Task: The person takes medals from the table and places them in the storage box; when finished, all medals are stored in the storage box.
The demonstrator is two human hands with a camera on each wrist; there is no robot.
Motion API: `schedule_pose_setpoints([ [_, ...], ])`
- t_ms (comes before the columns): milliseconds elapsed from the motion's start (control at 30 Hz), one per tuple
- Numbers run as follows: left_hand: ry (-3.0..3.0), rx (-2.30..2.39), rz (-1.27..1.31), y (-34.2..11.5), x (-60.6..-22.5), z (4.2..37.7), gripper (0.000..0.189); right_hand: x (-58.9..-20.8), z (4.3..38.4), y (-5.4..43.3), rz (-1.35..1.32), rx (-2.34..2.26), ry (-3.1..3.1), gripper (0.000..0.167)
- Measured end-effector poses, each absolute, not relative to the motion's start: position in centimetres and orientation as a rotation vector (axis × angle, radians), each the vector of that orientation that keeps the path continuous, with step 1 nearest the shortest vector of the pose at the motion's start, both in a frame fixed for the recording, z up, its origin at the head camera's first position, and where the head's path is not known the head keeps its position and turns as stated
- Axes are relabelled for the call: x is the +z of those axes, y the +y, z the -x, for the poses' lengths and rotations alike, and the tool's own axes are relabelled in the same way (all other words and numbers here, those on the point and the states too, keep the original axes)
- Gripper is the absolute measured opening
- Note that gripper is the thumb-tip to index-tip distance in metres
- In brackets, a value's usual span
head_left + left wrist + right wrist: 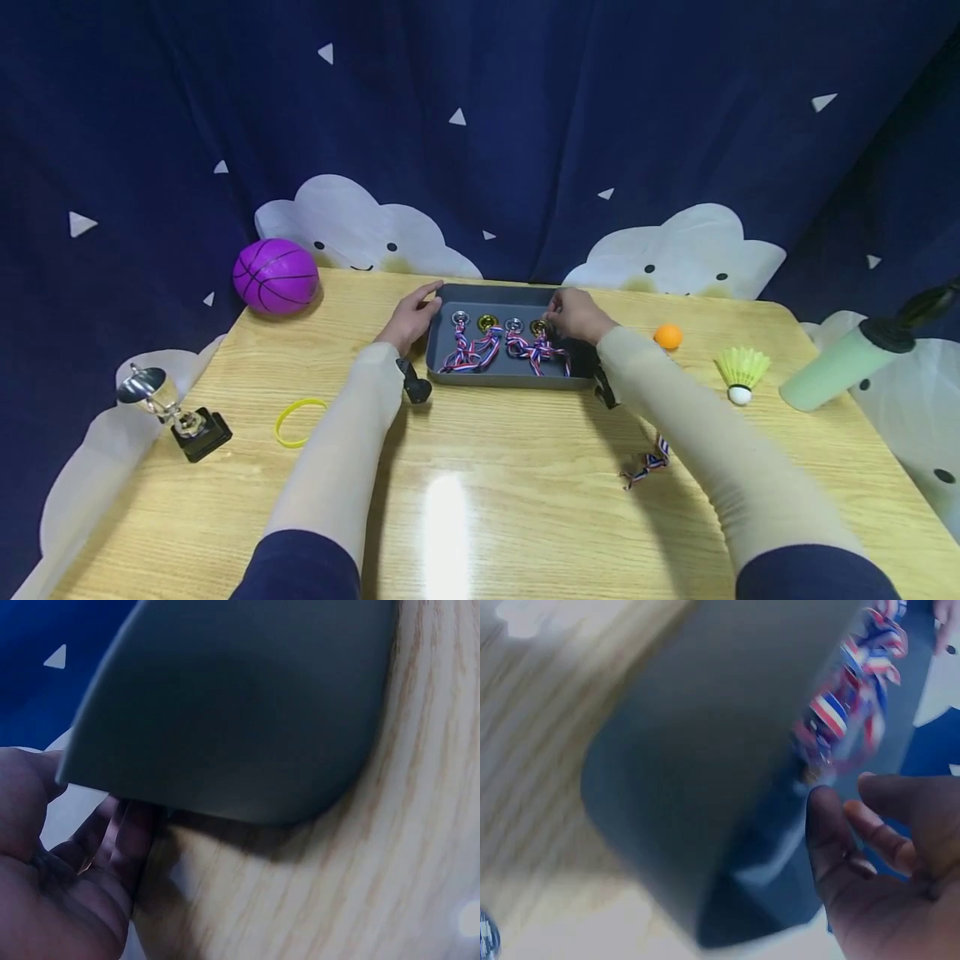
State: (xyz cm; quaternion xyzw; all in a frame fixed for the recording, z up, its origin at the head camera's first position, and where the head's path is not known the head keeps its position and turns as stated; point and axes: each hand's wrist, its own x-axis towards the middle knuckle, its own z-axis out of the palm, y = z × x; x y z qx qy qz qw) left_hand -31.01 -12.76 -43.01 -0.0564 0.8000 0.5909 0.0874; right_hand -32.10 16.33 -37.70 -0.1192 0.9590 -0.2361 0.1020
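Note:
A dark grey tray (pixel 510 381) holds several medals with knotted red, white and blue ribbons. Silver medals (pixel 461 317) and gold ones alternate in a row along its far part. My left hand (pixel 411 317) grips the tray's left wall, thumb at the rim and fingers along the outside in the left wrist view. Inside the right end, my right hand (pixel 577 315) is at the rightmost gold medal (pixel 538 327). Its fingertips are close to the striped ribbon (pixel 831 716) in the right wrist view, with a gap between thumb and fingers and nothing visible held there.
Another striped ribbon (pixel 648 462) lies by my right forearm. To the right are an orange ball (pixel 667 337), a yellow shuttlecock (pixel 741 373) and a pale green bottle (pixel 836 367). A purple basketball (pixel 276 277), a trophy cup (pixel 176 412) and a yellow wristband (pixel 281 423) are at left.

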Motion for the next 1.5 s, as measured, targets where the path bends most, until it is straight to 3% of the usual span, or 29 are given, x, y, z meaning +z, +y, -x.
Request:
schedule_pose_setpoints([
  [500, 2.410, 1.770, 0.168, -13.7, -42.6, 31.1, 0.049, -34.7, 29.4, 23.7, 0.552, -0.874, 2.794, 0.015],
  [767, 2.391, 1.841, 0.177, -13.1, -42.7, 31.1, 0.049, -36.0, 26.1, 26.2, 0.692, -0.712, 2.699, 0.013],
  [1067, 2.381, 1.837, 0.190, -12.7, -42.7, 31.1, 0.048, -38.2, 23.4, 29.0, 0.655, -0.617, 2.556, 0.036],
  [1500, 2.380, 1.838, 0.170, -12.5, -43.1, 30.9, 0.049, -39.4, 21.9, 30.1, 0.686, -0.642, 2.655, 0.026],
])
